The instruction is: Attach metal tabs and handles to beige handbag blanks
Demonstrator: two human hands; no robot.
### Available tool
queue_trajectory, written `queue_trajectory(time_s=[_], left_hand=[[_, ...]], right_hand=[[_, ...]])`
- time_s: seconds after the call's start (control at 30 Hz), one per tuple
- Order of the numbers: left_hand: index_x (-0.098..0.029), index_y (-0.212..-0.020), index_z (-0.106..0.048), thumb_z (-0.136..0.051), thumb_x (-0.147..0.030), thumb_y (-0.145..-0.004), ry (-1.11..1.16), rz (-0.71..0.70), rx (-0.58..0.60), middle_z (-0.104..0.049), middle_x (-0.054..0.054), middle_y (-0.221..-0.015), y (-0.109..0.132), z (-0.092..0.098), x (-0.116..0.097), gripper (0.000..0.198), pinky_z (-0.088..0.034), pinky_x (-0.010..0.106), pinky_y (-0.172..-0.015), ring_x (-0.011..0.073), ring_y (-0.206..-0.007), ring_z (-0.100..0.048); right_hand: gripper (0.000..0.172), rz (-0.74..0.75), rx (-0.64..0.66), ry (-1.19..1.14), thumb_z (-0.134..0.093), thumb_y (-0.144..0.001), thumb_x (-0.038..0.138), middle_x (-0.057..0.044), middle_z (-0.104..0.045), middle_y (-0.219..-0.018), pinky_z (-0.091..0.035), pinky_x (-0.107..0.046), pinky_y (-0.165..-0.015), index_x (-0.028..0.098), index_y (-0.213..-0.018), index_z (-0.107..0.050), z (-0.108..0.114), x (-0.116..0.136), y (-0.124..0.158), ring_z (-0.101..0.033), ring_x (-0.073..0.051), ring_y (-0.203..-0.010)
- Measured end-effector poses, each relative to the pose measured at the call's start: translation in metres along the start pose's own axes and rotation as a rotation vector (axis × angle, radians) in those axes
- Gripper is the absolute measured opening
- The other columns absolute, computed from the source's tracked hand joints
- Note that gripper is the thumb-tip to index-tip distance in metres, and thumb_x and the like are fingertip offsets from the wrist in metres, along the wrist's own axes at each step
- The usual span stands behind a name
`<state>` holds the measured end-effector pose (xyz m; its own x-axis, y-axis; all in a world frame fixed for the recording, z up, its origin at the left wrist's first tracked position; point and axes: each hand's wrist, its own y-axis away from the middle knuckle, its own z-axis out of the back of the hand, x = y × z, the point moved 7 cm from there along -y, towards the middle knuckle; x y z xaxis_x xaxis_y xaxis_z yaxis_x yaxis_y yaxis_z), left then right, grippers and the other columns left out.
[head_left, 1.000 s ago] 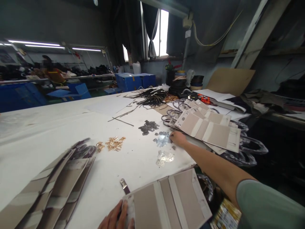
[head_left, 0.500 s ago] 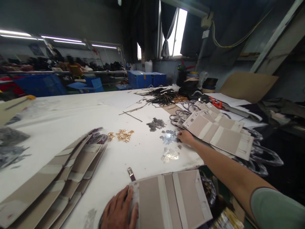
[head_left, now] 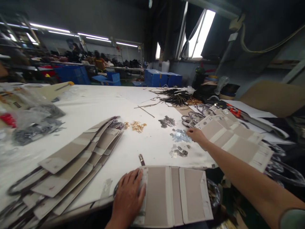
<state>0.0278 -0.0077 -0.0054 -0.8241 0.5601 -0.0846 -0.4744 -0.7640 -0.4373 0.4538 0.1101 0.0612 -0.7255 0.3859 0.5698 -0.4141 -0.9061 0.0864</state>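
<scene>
1. Nearest, the left hand [head_left: 127, 194] lies palm down with its fingers extended and loosely together, resting on the left margin of an opened beige panel [head_left: 156, 194].
2. The panel lies at the near edge of the bench [head_left: 147, 148], its inner face up, crossed by pale strips. A plastic-wrapped handle [head_left: 213, 192] shows beside its right end.
3. A short dark strap with a metal clasp [head_left: 141, 158] juts from beyond the panel's upper left corner.
4. To the left, several more beige pieces [head_left: 73, 156] overlap in a slanting stack, with dark handles at the near end.
5. Beyond the panel lies a scatter of silver plates [head_left: 178, 151], and just past it a heap of bluish plates [head_left: 180, 135].
6. The right hand [head_left: 197, 135] has its fingers bunched narrowly at the right edge of the bluish heap; whether they pinch a plate, I cannot tell.
7. Right of that hand, another stack of beige panels [head_left: 243, 148] fans out with wrapped handles.
8. Farther on are gold-coloured fittings [head_left: 138, 126] and a heap of dark metal pieces [head_left: 167, 121].
9. Near the far edge, black strips [head_left: 175, 97] lie tangled.
10. Past the bench stand blue boxes [head_left: 156, 78]; a person [head_left: 100, 65] is farther back.
</scene>
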Motion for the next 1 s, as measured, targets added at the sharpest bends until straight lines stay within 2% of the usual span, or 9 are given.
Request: queue_trajectory(time_s=[0.07, 0.1, 0.23, 0.27, 0.33, 0.43, 0.53, 0.8, 1.0], left_hand=[[-0.021, -0.144, -0.061, -0.056, -0.031, -0.098, 0.039, 0.021, 0.038, -0.067, 0.009, -0.142, -0.001, 0.002, -0.003, 0.048, -0.040, 0.048, -0.114, 0.0291, -0.128, -0.060], [-0.020, -0.144, -0.061, -0.056, -0.031, -0.098, 0.058, 0.034, 0.056, -0.067, 0.010, -0.143, -0.001, 0.002, -0.004, 0.048, -0.040, 0.049, -0.115, 0.0298, -0.129, -0.059], [-0.019, -0.145, -0.060, -0.056, -0.032, -0.099, 0.117, 0.079, 0.095, -0.065, 0.012, -0.145, -0.001, 0.002, -0.004, 0.048, -0.039, 0.051, -0.116, 0.0310, -0.133, -0.057], [-0.019, -0.145, -0.060, -0.056, -0.032, -0.099, 0.125, 0.083, 0.100, -0.064, 0.012, -0.146, 0.000, 0.001, -0.004, 0.049, -0.039, 0.052, -0.116, 0.0312, -0.134, -0.057], [-0.018, -0.147, -0.058, -0.056, -0.033, -0.099, 0.138, 0.084, 0.112, -0.062, 0.013, -0.149, 0.001, 0.001, -0.004, 0.050, -0.038, 0.053, -0.117, 0.0316, -0.135, -0.056], [-0.016, -0.148, -0.057, -0.056, -0.034, -0.100, 0.159, 0.080, 0.125, -0.061, 0.013, -0.150, 0.003, 0.000, -0.004, 0.052, -0.037, 0.053, -0.119, 0.0318, -0.136, -0.055], [-0.018, -0.147, -0.057, -0.057, -0.035, -0.099, 0.184, 0.085, 0.118, -0.061, 0.013, -0.150, 0.004, -0.001, -0.003, 0.051, -0.036, 0.052, -0.119, 0.0313, -0.136, -0.055], [-0.017, -0.147, -0.057, -0.058, -0.035, -0.098, 0.254, 0.099, 0.123, -0.062, 0.013, -0.149, 0.004, -0.004, 0.001, 0.052, -0.036, 0.052, -0.119, 0.0314, -0.137, -0.053], [-0.017, -0.141, -0.060, -0.065, -0.033, -0.092, 0.335, 0.180, 0.112, -0.067, 0.012, -0.140, 0.001, -0.003, 0.007, 0.052, -0.040, 0.050, -0.115, 0.0311, -0.131, -0.056]], right_hand=[[0.015, 0.057, 0.100, 0.007, -0.060, -0.085, 0.024, 0.001, -0.057, -0.051, -0.038, -0.022, -0.048, 0.016, -0.077, -0.070, -0.011, 0.025, 0.022, -0.053, -0.013, -0.048], [0.014, 0.102, 0.192, -0.004, -0.062, -0.083, 0.024, 0.002, -0.057, -0.050, -0.038, -0.022, -0.047, 0.017, -0.074, -0.069, -0.023, 0.040, 0.037, -0.052, -0.012, -0.047], [0.008, 0.292, 0.726, -0.143, -0.063, -0.077, 0.022, 0.002, -0.066, -0.061, -0.037, -0.021, -0.044, 0.018, -0.073, -0.068, -0.093, 0.108, 0.116, -0.054, -0.011, -0.046], [0.007, 0.305, 0.819, -0.174, -0.062, -0.076, 0.022, 0.002, -0.066, -0.062, -0.037, -0.021, -0.043, 0.018, -0.073, -0.068, -0.111, 0.120, 0.133, -0.054, -0.011, -0.046], [0.008, 0.296, 0.899, -0.208, -0.062, -0.077, 0.023, 0.004, -0.062, -0.057, -0.036, -0.020, -0.042, 0.019, -0.072, -0.066, -0.143, 0.137, 0.155, -0.052, -0.010, -0.045], [0.010, 0.243, 0.883, -0.197, -0.063, -0.077, 0.023, 0.006, -0.054, -0.048, -0.034, -0.020, -0.042, 0.019, -0.068, -0.063, -0.178, 0.142, 0.162, -0.048, -0.010, -0.043], [0.009, 0.216, 0.857, -0.162, -0.064, -0.077, 0.023, 0.007, -0.051, -0.045, -0.035, -0.020, -0.043, 0.019, -0.069, -0.063, -0.192, 0.138, 0.160, -0.046, -0.010, -0.043], [0.011, 0.183, 0.801, -0.087, -0.064, -0.078, 0.027, 0.006, -0.051, -0.047, -0.037, -0.022, -0.043, 0.019, -0.071, -0.066, -0.194, 0.134, 0.157, -0.048, -0.012, -0.044], [0.013, 0.213, 0.739, 0.029, -0.064, -0.079, 0.026, 0.003, -0.054, -0.046, -0.037, -0.023, -0.047, 0.018, -0.070, -0.067, -0.189, 0.139, 0.159, -0.052, -0.013, -0.044]])
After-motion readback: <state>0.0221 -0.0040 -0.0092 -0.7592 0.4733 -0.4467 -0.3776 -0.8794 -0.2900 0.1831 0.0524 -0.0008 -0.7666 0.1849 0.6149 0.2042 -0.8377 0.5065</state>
